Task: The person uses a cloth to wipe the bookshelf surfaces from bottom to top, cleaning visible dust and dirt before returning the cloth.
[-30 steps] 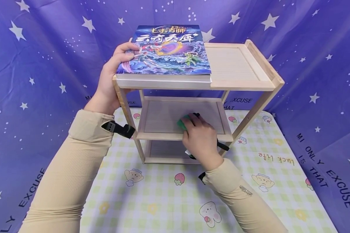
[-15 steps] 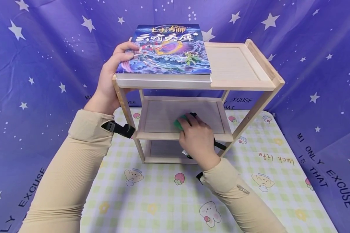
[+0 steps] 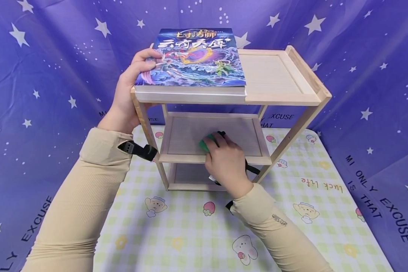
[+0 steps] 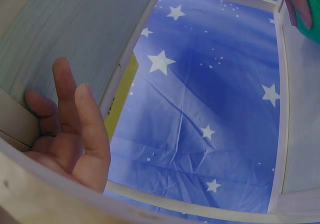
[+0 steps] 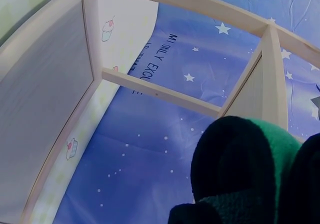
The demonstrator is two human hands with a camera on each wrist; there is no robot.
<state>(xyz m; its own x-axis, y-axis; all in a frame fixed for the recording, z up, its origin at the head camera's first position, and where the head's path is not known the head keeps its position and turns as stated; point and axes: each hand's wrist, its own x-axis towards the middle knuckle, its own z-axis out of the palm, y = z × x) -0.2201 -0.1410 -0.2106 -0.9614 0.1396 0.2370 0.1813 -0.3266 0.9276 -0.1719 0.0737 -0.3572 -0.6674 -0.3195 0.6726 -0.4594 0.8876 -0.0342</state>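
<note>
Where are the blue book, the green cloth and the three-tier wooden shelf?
Blue book (image 3: 195,62), head view: front cover.
Green cloth (image 3: 203,145), head view: exposed edge.
Three-tier wooden shelf (image 3: 268,75), head view: bare top board.

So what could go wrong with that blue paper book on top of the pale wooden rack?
The blue paper book lies right along the front edge of the pale wooden rack, so a jolt might slide it off.

The right hand holds a soft-looking green cloth on the middle shelf; pushing hard could shift the rack, though the left hand grips its end.
</note>
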